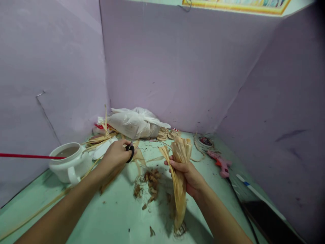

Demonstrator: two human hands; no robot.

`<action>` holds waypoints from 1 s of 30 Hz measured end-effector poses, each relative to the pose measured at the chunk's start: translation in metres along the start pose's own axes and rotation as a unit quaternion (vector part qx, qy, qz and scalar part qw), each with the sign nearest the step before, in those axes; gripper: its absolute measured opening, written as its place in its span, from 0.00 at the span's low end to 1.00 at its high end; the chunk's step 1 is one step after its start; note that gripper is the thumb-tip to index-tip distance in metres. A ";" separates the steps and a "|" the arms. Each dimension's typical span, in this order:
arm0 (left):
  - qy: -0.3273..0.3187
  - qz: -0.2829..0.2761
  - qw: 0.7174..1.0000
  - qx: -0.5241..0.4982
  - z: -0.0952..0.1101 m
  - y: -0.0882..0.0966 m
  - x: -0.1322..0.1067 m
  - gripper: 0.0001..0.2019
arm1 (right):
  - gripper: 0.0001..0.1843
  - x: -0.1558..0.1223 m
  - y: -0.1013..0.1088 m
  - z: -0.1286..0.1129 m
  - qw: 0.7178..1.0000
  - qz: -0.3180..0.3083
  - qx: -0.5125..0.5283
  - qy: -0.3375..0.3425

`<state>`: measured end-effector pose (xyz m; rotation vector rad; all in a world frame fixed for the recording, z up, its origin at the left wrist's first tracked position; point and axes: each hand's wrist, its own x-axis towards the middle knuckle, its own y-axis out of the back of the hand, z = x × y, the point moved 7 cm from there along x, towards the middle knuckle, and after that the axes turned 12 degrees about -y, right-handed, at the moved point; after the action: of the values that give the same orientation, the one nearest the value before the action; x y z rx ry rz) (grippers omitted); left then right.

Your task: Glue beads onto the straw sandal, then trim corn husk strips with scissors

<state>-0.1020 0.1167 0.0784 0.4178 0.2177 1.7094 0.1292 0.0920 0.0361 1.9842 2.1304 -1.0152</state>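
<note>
My left hand [118, 151] reaches over the far left-centre of the table, its fingers closed around scissors [131, 153]. A black finger loop shows at the fingertips, while the blades are hidden or too unclear to make out. Pale dried husk strips [139, 159] lie just beside and under that hand. In my right hand [186, 174] is an upright bundle of dried corn husks [179, 195], gripped round its upper part. One narrow strip splits off to the left at its top. The bundle's lower end tapers down close to the table.
Brown scraps [152, 181] lie between my hands. At left stands a white pot [68, 166] with a red stick across its rim. A white plastic bag [134, 122] rests against the back wall. A pink glue gun [222, 164] and a dark flat object [269, 220] are at right.
</note>
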 end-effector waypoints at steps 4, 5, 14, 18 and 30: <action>-0.089 -0.024 0.993 0.072 0.012 0.006 0.003 0.14 | 0.19 -0.007 0.021 0.000 1.000 -0.010 -0.009 -0.002; -0.099 -0.044 0.992 0.065 0.016 0.002 0.000 0.14 | 0.19 -0.008 0.026 0.001 1.000 -0.018 -0.003 -0.002; -0.115 -0.124 0.986 -0.012 0.042 -0.034 -0.030 0.15 | 0.17 -0.018 0.043 -0.014 0.994 -0.065 0.057 0.069; -0.137 -0.120 0.983 -0.039 0.048 -0.038 -0.038 0.18 | 0.16 -0.026 0.040 -0.020 0.991 -0.096 0.064 0.073; -0.037 -0.135 0.964 -0.225 0.056 -0.068 -0.067 0.20 | 0.15 -0.059 -0.016 0.020 0.916 -0.382 0.058 -0.108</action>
<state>-0.0094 0.0589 0.0944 0.1062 -0.1636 1.4173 0.1175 0.0313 0.0543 0.9530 2.8013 -1.3816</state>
